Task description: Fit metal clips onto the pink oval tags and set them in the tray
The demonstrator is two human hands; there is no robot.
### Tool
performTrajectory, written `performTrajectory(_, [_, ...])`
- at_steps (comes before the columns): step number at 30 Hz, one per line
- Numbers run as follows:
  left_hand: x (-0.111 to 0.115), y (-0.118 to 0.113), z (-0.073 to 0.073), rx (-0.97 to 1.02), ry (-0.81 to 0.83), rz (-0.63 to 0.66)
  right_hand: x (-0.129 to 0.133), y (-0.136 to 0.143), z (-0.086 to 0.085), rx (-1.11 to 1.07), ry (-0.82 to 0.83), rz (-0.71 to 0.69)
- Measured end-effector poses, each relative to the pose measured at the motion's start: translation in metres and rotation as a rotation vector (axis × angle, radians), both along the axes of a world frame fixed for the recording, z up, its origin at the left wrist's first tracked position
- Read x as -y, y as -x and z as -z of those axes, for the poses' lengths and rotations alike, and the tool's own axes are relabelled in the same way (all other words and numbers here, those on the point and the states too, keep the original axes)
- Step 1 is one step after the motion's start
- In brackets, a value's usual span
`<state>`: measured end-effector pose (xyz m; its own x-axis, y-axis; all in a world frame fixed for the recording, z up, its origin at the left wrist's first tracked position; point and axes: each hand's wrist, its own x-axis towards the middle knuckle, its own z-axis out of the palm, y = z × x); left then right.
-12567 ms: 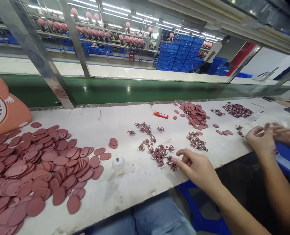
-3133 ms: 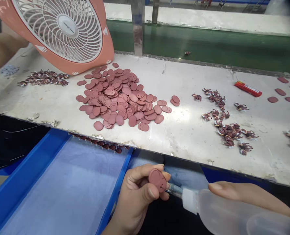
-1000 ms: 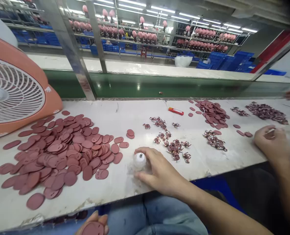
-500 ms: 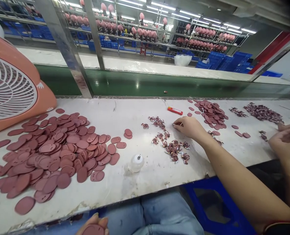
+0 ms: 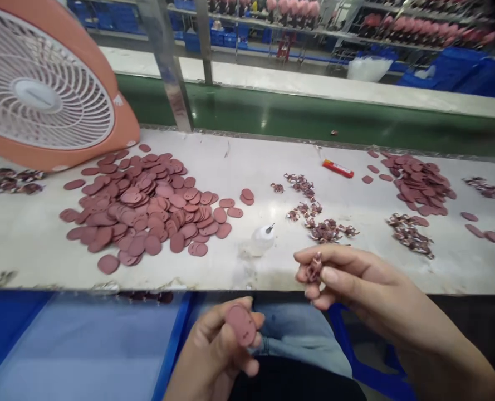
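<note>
My left hand [image 5: 214, 348], low in front of the table edge, pinches a flat reddish-brown oval disc [image 5: 239, 324] with small holes at one end. To its right, my right hand [image 5: 356, 284] holds a small brown figure-like piece [image 5: 314, 268] between thumb and fingers, over the table's front edge. Behind the right hand lies a cluster of similar small brown pieces [image 5: 326, 229]. A heap of oval discs [image 5: 147, 206] spreads over the left part of the table. Between heap and cluster stands a small white bottle [image 5: 264, 238] with a dark, thin tip.
An orange fan [image 5: 124, 120] stands at the left on the white table [image 5: 214, 270]. A red tube-like item [image 5: 338, 169] lies near the back. More discs [image 5: 420, 184] and small pieces [image 5: 410, 235] lie at the right. A green belt [image 5: 239, 111] runs behind the table.
My right hand has come back from the table toward me with a small brown piece in it. My left hand has risen with the disc. The view has tilted down and left.
</note>
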<state>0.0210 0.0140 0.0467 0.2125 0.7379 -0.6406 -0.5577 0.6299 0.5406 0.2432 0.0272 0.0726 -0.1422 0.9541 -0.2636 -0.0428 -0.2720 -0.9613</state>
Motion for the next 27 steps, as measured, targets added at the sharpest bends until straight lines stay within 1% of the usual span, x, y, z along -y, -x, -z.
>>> performTrajectory(3, [0.006, 0.002, -0.002, 0.064, 0.006, 0.099, 0.011, 0.022, -0.004, -0.102, 0.015, -0.103])
performTrajectory(5, [0.009, 0.005, -0.002, 0.099, -0.009, 0.152, 0.015, 0.03, -0.005, -0.072, -0.034, -0.158])
performTrajectory(7, [0.011, 0.006, -0.002, 0.135, -0.03, 0.186, 0.017, 0.035, -0.005, 0.028, -0.134, -0.204])
performTrajectory(10, [0.013, 0.008, 0.0, 0.174, -0.038, 0.206, 0.017, 0.036, -0.005, 0.195, -0.341, -0.234])
performTrajectory(12, [0.013, 0.008, 0.002, 0.191, -0.043, 0.21, 0.014, 0.035, -0.005, 0.241, -0.421, -0.261])
performTrajectory(15, [0.015, 0.009, 0.008, 0.215, -0.072, 0.223, 0.012, 0.036, -0.007, 0.258, -0.455, -0.321])
performTrajectory(18, [0.016, 0.01, 0.013, 0.22, -0.076, 0.244, 0.012, 0.037, -0.009, 0.288, -0.487, -0.351])
performTrajectory(27, [0.014, 0.01, 0.016, 0.227, -0.065, 0.255, 0.011, 0.036, -0.011, 0.426, -0.564, -0.395])
